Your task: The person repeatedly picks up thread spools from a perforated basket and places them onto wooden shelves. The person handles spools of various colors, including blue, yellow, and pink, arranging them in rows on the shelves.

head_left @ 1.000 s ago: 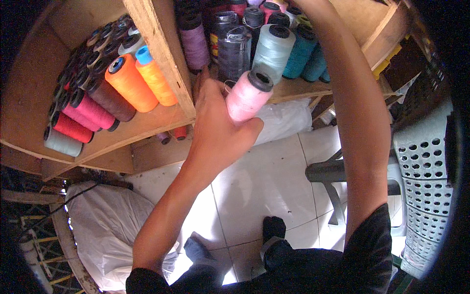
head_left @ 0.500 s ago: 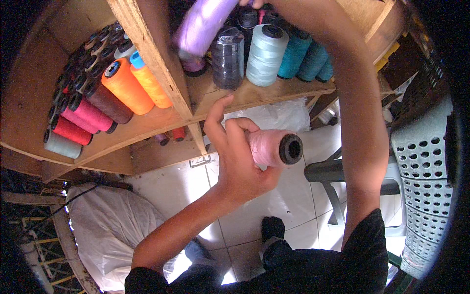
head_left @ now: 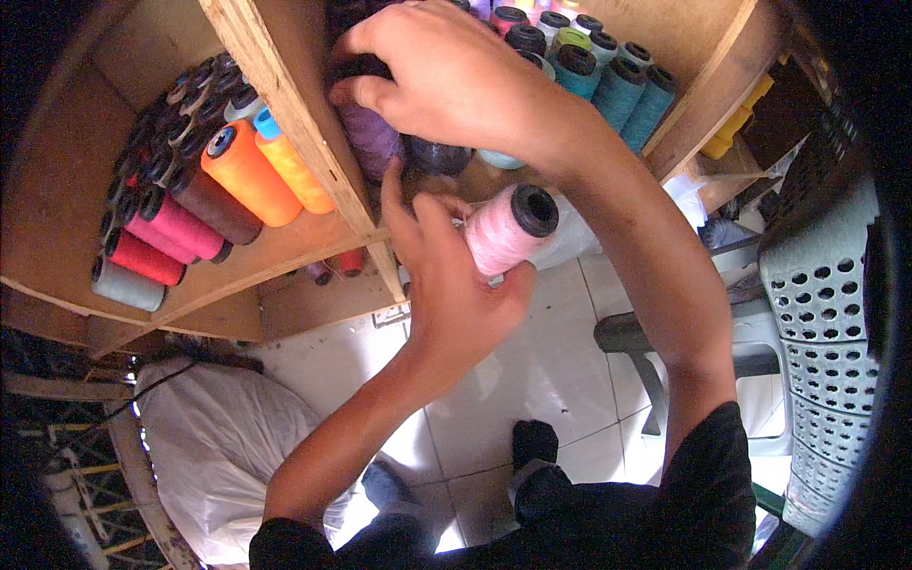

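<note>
My left hand (head_left: 446, 285) is closed around a cone of pale pink thread (head_left: 499, 237), its dark hollow end tilted up to the right. The stretched left forefinger reaches the lower side of a cone of purple thread (head_left: 372, 142), which stands beside the shelf's wooden divider. From above, my right hand (head_left: 427, 71) grips the dark top of that purple cone between thumb and fingers. Just right of it is a cone of dark thread (head_left: 439, 157), partly hidden under my right hand.
Teal thread cones (head_left: 619, 95) stand further right on the wooden shelf. Left of the divider, an orange cone (head_left: 252, 176) fronts a packed stack. A perforated grey-green chair (head_left: 822, 323) is at the right, a white sack (head_left: 223, 446) on the floor at the left.
The lilac cone my right hand held up has left that hand and is out of clear sight. My right hand has come down left onto the purple cone; the left hand rose slightly with the pink cone.
</note>
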`<state>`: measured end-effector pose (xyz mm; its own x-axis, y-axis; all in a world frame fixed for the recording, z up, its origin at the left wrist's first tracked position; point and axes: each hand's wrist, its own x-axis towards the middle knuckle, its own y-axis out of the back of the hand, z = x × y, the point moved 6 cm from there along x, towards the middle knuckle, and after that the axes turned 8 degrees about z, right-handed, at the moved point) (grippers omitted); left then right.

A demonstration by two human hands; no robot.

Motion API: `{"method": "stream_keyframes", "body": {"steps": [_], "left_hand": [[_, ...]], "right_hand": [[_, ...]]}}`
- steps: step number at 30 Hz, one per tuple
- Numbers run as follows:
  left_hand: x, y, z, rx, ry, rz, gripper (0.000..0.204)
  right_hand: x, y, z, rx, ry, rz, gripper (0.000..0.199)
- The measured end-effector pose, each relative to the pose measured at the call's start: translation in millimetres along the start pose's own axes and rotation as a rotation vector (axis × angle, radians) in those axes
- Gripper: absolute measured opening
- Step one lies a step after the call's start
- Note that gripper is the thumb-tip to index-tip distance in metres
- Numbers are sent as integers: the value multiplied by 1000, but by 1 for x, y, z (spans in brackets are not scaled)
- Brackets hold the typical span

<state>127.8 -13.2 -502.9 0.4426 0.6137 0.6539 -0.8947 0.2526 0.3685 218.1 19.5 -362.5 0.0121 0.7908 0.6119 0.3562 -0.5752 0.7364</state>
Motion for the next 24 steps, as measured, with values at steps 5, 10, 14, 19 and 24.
{"method": "stream_keyframes", "body": {"steps": [5,10,14,19,24], "left_hand": [[0,-4,4,11,35,-53,60],[2,-7,4,-12,63,-75,58],[1,-9,6,-16,86,-103,57],[-1,-6,0,44,65,-93,57],[3,-4,8,14,61,-115,57]], "right_hand": [[-7,21,25,-147,-7,87,41],[-39,9,33,-365,106,121,47],[-43,15,41,-421,21,106,48],[-40,12,41,-365,84,193,39],[-6,63,92,60,-328,261,33]]}}
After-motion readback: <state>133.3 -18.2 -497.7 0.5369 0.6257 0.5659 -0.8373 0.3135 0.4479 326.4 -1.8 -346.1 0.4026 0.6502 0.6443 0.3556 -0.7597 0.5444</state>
